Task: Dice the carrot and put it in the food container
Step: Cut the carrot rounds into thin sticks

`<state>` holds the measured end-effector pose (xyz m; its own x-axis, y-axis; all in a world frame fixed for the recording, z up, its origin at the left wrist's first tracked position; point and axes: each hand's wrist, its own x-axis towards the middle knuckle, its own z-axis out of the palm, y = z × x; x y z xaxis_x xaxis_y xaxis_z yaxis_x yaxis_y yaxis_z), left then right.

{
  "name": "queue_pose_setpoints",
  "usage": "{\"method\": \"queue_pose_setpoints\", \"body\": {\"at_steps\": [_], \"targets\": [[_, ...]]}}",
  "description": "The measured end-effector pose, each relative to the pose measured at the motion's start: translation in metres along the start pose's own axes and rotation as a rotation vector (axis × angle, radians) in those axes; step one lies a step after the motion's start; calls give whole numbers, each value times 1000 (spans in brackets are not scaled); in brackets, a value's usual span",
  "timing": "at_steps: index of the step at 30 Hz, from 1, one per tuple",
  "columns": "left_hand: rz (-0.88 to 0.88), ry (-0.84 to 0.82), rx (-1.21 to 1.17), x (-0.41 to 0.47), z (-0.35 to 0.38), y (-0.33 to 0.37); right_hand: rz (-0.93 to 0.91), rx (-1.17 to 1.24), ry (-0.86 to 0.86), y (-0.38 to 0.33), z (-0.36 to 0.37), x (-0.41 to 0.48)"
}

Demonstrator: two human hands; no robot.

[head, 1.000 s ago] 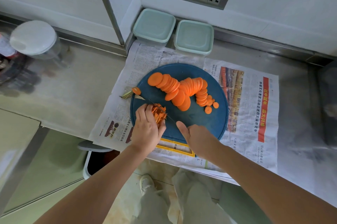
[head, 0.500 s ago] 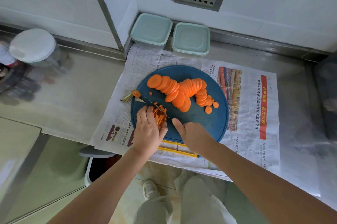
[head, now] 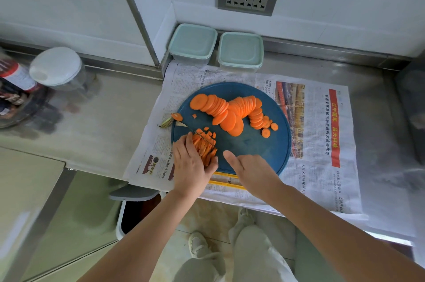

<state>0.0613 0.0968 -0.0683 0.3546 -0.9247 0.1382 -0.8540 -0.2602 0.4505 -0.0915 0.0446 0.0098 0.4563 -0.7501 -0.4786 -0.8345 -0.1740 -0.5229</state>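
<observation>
- We see only the thin blade of the knife (head: 197, 133). Its handle is hidden under the right hand (head: 250, 169), and so are that hand's fingers.
- The left hand (head: 190, 164) covers the near ends of the carrot strips (head: 205, 150).
- At the worktop's back edge, frosted lids hide the insides of the food container (head: 193, 40) and the second food container (head: 240, 48).
- At the worktop's left edge, a red-labelled bottle (head: 16, 75) is blurred and cut off; we cannot read it.
- At the right edge, a dark thing (head: 411, 107) is blurred and cut off; we cannot tell what it is.
- The bin (head: 134, 193) is partly hidden by the worktop's front edge.
- The small print on the newspaper (head: 322, 189) is too small to read.
</observation>
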Motion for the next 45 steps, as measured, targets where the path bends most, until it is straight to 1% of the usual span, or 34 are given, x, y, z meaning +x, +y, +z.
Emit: {"method": "queue_pose_setpoints", "body": {"at_steps": [5,10,14,16,20,22,24,25,29,31,33,35,37,38,39,41,43,45], "targets": [[54,-4,96,0,3,-4,21,-76,18,4,8,-1],[84,-19,154,2,4,-5,25,-60,54,2,12,-3],[65,-55,172,3,3,-5,23,-62,53,4,13,1],[57,-76,165,4,4,-5,32,-91,31,3,14,2],[71,-97,164,5,3,-6,60,-20,-32,2,9,5],[81,-103,171,6,2,-6,173,68,-74,-1,5,9],[97,-103,172,6,1,-5,224,50,-172,-4,-3,9],[105,-103,172,7,1,-5,213,16,-201,-3,-3,13],[111,-100,176,8,2,-7,108,-58,-178,-1,-8,18],[112,-94,169,7,3,-7,125,-87,-193,-3,-5,19],[113,-84,157,8,4,-7,224,13,-174,-5,-1,20],[110,-78,147,8,5,-9,283,11,-230,-9,3,21],[110,-79,144,8,6,-9,293,4,-230,-9,3,23],[107,-85,144,8,6,-9,300,2,-202,-8,5,23],[101,-92,143,7,6,-9,321,41,-211,-7,4,22],[92,-103,146,7,5,-8,333,119,-183,-3,5,26],[82,-122,154,7,1,-7,266,161,-219,0,-4,26],[76,-132,145,7,-1,-7,210,203,-201,5,-9,25]]}}
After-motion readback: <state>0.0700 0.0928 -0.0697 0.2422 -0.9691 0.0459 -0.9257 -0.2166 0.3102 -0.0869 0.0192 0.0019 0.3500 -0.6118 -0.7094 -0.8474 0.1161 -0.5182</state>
